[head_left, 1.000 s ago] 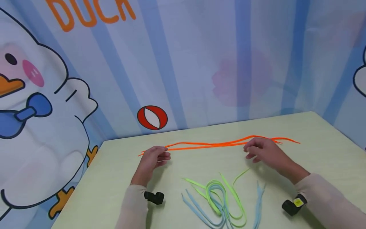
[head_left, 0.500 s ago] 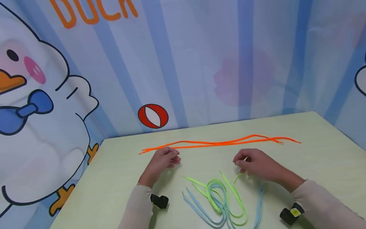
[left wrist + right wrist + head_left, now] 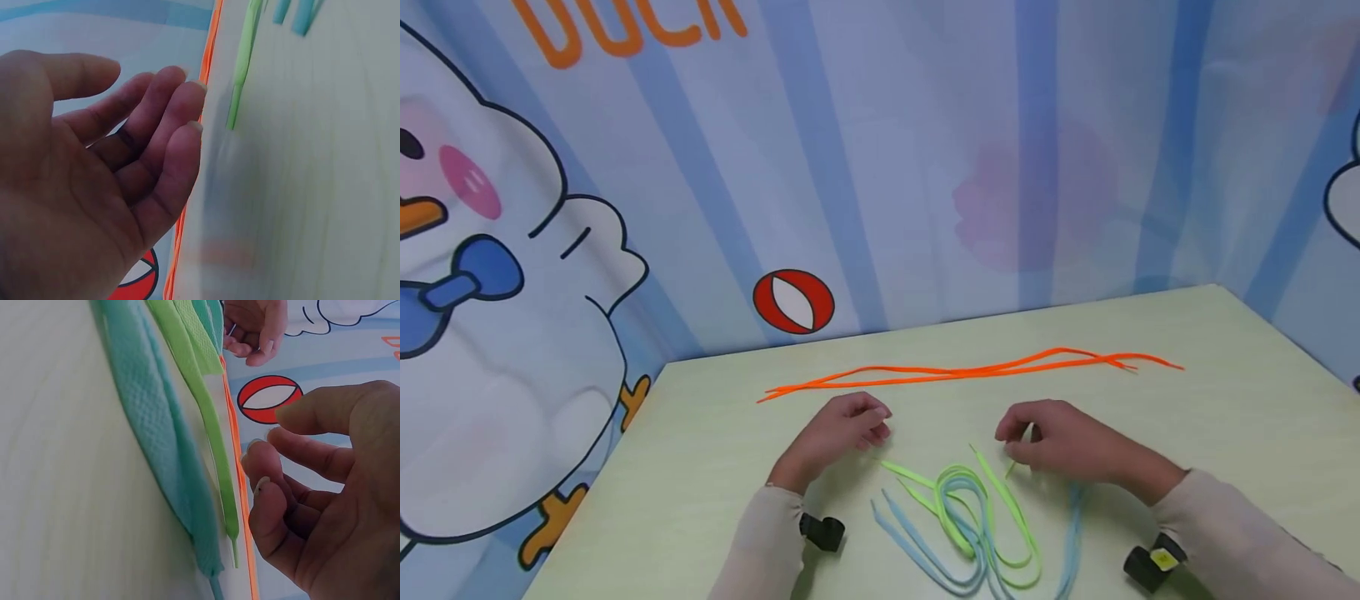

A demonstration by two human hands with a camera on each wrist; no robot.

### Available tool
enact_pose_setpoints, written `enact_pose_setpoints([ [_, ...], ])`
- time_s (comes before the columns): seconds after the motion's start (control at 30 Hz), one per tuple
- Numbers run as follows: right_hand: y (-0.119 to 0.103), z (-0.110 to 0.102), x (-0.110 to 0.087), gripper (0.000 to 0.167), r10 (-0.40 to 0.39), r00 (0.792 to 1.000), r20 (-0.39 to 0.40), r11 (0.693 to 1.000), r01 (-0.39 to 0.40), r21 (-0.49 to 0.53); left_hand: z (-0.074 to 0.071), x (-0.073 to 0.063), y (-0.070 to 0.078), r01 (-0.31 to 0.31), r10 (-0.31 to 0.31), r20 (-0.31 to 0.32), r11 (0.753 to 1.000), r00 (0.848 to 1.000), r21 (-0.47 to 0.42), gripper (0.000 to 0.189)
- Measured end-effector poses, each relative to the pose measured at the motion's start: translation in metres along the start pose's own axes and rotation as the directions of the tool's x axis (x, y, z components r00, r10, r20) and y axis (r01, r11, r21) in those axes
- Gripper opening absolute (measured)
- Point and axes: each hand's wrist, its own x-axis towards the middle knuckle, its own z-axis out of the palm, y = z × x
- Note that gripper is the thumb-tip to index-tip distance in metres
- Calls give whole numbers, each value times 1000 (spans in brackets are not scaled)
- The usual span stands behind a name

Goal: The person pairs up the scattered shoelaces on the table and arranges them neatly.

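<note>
Two long orange shoelaces (image 3: 962,374) lie side by side across the back of the table, crossing near their ends. My left hand (image 3: 837,429) hovers in front of them, fingers loosely bent; its palm (image 3: 75,187) is bare in the left wrist view. Over the right end of a green shoelace (image 3: 214,434) hangs my right hand (image 3: 1060,442), thumb and fingers apart and holding nothing. Between the hands and nearer the front, green shoelaces (image 3: 1012,504) lie looped together with light blue shoelaces (image 3: 985,557). More light blue lace (image 3: 1071,533) runs below my right wrist.
The pale table (image 3: 647,500) ends at the back against a blue striped cloth (image 3: 925,208) printed with a duck and a red ball (image 3: 793,301). Each wrist wears a small black camera (image 3: 823,532).
Both hands have drawn back from the orange shoelaces toward the front and closer together. The orange shoelaces stay in place on the table, and the looped pile has not changed.
</note>
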Motion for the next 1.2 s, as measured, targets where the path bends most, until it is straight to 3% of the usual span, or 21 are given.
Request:
enact_pose_setpoints([
  [0.13, -3, 3, 0, 13, -18, 1000, 18, 999, 19, -44, 4, 0, 2, -7, 4, 88, 999, 996, 32, 29],
  [0.27, -5, 6, 1, 13, -8, 999, 43, 998, 11, -68, 6, -1, 5, -14, 7, 137, 998, 991, 53, 29],
  [0.6, -8, 18, 0, 11, -36, 995, 90, 991, 47, -125, 15, -2, 11, -49, 33, 206, 996, 978, 74, 26],
  [0.97, -14, 28, -4, 20, 76, 994, 81, 962, -52, -268, 24, -4, 15, -41, 19, 233, 995, 972, 94, 25],
  [1.2, -18, 29, -6, 16, 78, 991, 106, 959, -46, -279, 24, -4, 13, -41, 18, 281, 996, 959, 75, 24],
])
